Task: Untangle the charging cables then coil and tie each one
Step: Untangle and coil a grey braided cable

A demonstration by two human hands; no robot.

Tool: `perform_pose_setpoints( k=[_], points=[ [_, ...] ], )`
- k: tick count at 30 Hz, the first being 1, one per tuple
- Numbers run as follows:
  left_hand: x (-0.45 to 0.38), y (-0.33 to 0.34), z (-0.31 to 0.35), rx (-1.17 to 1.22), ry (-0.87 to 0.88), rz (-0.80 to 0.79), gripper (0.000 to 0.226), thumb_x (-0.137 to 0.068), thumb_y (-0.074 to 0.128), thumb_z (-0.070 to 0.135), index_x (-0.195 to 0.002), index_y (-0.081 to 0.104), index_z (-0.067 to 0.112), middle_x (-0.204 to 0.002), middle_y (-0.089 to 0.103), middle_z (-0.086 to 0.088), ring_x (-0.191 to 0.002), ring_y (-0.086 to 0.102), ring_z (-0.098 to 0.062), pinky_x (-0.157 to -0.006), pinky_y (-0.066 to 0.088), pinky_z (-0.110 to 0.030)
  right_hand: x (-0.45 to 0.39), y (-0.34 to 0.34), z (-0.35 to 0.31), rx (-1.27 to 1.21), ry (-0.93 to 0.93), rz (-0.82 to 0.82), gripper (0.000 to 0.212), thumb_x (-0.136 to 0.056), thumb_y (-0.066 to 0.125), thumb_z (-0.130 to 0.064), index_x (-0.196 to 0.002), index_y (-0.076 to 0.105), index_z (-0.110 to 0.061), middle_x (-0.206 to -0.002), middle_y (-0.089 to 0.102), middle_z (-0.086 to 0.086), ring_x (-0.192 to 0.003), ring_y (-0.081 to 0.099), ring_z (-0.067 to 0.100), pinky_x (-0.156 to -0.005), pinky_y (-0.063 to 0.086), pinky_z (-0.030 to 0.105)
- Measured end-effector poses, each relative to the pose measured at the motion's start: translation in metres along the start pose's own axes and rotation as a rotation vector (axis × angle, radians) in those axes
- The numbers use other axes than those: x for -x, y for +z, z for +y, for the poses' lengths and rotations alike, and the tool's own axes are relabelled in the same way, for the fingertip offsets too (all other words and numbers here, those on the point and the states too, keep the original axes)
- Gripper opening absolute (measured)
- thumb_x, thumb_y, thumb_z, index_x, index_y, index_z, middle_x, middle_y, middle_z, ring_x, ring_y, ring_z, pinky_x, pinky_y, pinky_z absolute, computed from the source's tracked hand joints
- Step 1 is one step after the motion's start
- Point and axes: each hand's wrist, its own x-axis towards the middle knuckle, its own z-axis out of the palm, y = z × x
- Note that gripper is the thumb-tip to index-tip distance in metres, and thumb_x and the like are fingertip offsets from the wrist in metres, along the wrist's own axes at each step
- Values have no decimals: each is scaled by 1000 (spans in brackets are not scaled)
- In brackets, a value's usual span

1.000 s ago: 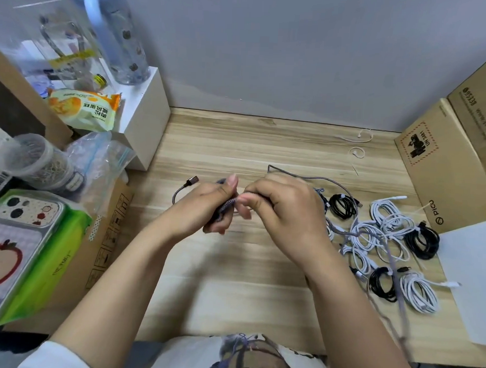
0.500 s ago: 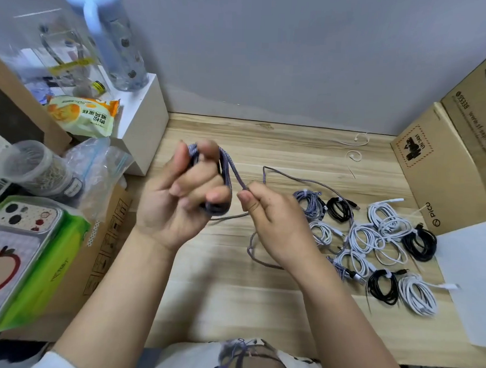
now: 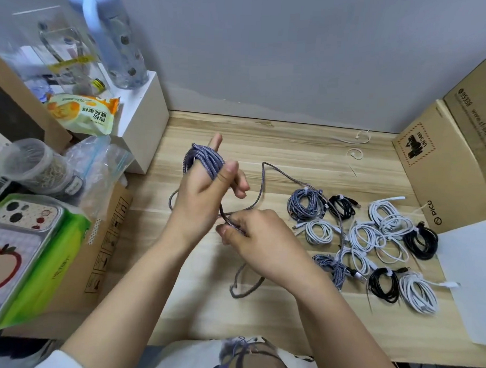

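1. Desk [image 3: 273, 322]: wooden top is bearing everything; boxes are standing along the left and right edges, a wall is closing the far side.
2. Finished bundles [image 3: 372, 238]: white, black and braided coils are lying together at the right, each apparently tied. Judging by that pile, most of the task is done.
3. Grey cable [image 3: 207, 160]: this is the piece in hand. Several loops are sitting wound round the left fingers, above the desk centre; the loose tail is running down to the right hand, then trailing across the desk, near and right, toward the bundles.
4. Left hand [image 3: 200, 193]: raised at centre, acting as the spool. Fingers are curling through the loops, thumb pressing against them; one fingertip is poking out on the far side.
5. Right hand [image 3: 256, 239]: lower and nearer, fingers pinching the tail and feeding it.
6. Step: coiling, mid-wind. Next move is likely calling for more turns with steady tension, keeping the tail from snagging the bundles, then a tie; ties [image 3: 354, 153] seem to be lying far right.
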Motion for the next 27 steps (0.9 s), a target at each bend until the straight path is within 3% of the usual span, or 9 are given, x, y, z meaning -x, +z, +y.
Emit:
perform_pose_setpoints(
  k=[3,7,10,13,15,19,21,23,27],
  points=[
    [1,3,-17,-285,59,104,43,-95,39,34,-69,60,6,-58,59,1,-81,65,-8,-116,16,-24,1,0,-2,-64,47,23,26,-85,54,-27,-63,59,-12,-54,48,1,-64,53,23,-57,36,30],
    [1,-13,-25,-353,108,200,43,-97,42,26,-63,58,4,-60,61,-5,-117,37,24,-102,21,-7,9,-5,-2,-948,86,-107,21,-79,57,-11,-61,48,-14,-47,58,-2,-50,56,13,-59,48,22],
    [3,-25,-31,-429,65,129,40,-95,42,32,-61,55,15,-66,63,-2,-131,35,4,-95,30,-12,12,-16,-3,-1398,109,-183,33,-85,53,2,-68,34,-18,-43,42,-3,-35,43,9,-44,45,20],
    [11,-32,-36,-331,-141,38,46,-87,39,55,-63,59,21,-48,55,11,-79,66,-12,-73,45,-20,11,-24,-2,-1069,6,-75,36,-88,56,1,-67,34,-19,-47,33,-12,-39,30,1,-38,24,13],
    [16,-35,-32,-161,-336,-97,60,-81,33,66,-56,64,21,-36,41,5,-39,44,-6,-46,37,-16,4,-26,2,-753,-96,131,39,-75,75,-6,-61,42,-20,-49,40,-11,-50,39,3,-50,33,18],
    [21,-46,-24,70,-496,-595,86,-73,38,83,-79,70,4,-35,33,0,-35,31,-13,-52,44,-26,-8,-35,6,-610,-124,443,32,-62,77,-32,-53,49,-18,-50,42,3,-54,37,16,-54,31,30],
    [22,-51,-17,322,-522,-757,70,-75,56,71,-78,69,3,-34,32,2,-33,30,-10,-52,45,-24,-13,-40,10,-589,-139,546,33,-66,75,-32,-55,51,-13,-51,39,10,-52,34,13,-52,27,25],
    [20,-54,-9,532,-458,-841,43,-78,68,50,-75,68,7,-34,29,1,-31,28,-8,-52,45,-18,-17,-42,14,-565,-143,574,27,-71,73,-31,-55,55,-17,-49,38,-6,-50,31,4,-49,26,20],
    [9,-47,2,777,-260,-927,17,-88,62,25,-82,64,10,-40,33,6,-30,19,-12,-54,46,-18,-22,-30,20,-797,-79,409,25,-81,64,-28,-61,57,-16,-42,41,-15,-38,31,0,-42,25,12]
  ],
)
